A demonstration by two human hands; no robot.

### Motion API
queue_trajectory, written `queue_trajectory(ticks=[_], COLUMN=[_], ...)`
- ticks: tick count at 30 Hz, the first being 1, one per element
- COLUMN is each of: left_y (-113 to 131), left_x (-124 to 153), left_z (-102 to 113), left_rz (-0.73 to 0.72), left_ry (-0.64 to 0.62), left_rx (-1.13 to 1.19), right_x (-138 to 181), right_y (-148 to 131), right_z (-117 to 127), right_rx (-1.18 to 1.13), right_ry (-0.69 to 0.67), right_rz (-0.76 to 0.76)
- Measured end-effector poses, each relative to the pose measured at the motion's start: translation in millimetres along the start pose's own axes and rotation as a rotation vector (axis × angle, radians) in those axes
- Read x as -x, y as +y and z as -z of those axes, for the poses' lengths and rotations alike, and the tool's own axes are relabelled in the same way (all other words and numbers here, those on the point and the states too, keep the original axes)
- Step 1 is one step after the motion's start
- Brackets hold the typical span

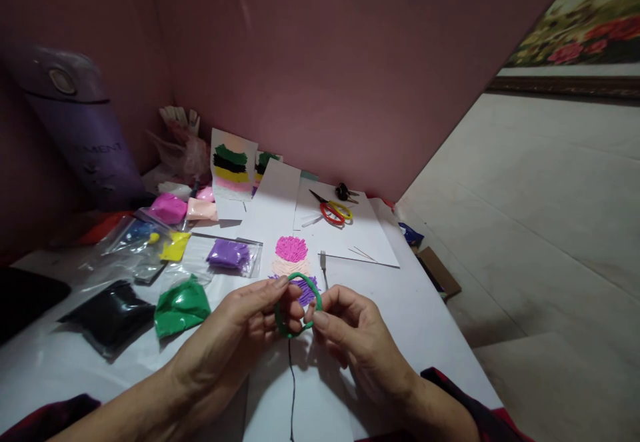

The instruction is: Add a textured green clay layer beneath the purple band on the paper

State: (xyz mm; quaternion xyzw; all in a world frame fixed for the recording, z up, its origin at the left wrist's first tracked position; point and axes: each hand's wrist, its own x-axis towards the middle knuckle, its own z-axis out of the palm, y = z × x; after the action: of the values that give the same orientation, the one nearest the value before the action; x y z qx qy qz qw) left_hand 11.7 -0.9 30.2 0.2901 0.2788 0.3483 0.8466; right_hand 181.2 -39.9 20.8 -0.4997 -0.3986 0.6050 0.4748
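Both hands meet over the white table (430, 309), pinching a thin green clay strand (309, 283) bent into a loop. My left hand (240, 332) grips the loop's left side between thumb and fingers. My right hand (350, 325) pinches its right side. Just behind the loop lies a white sheet carrying a clay picture (293, 259) with pink, cream and purple bands. A small fork (323, 263) rests beside that picture.
Bags of clay lie at the left: green (181, 307), black (111, 315), purple (230, 254), yellow (175, 246), pink (169, 207). Scissors (333, 210) lie on a white sheet at the back. A purple appliance (85, 129) stands far left. The table edge drops to the floor on the right.
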Motion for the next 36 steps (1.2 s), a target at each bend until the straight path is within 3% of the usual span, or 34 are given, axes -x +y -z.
queue_trajectory(ticks=[7, 16, 21, 36], left_y=[-2.0, -1.7, -1.1, -0.5], left_x=[1.4, 0.8, 0.4, 0.2], left_z=[1.0, -0.1, -1.7, -1.0], left_rz=[0.017, 0.024, 0.029, 0.028], left_ry=[0.045, 0.001, 0.030, 0.031], left_rx=[-0.004, 0.001, -0.004, 0.002], right_x=[-0.5, -0.4, -1.3, 1.3], right_y=[1.2, 0.8, 4.4, 1.0], right_z=[1.1, -2.1, 1.1, -0.9], right_rx=[-0.062, -0.106, 0.006, 0.061], right_ry=[-0.030, 0.013, 0.001, 0.003], right_rz=[-0.036, -0.049, -0.009, 0.025])
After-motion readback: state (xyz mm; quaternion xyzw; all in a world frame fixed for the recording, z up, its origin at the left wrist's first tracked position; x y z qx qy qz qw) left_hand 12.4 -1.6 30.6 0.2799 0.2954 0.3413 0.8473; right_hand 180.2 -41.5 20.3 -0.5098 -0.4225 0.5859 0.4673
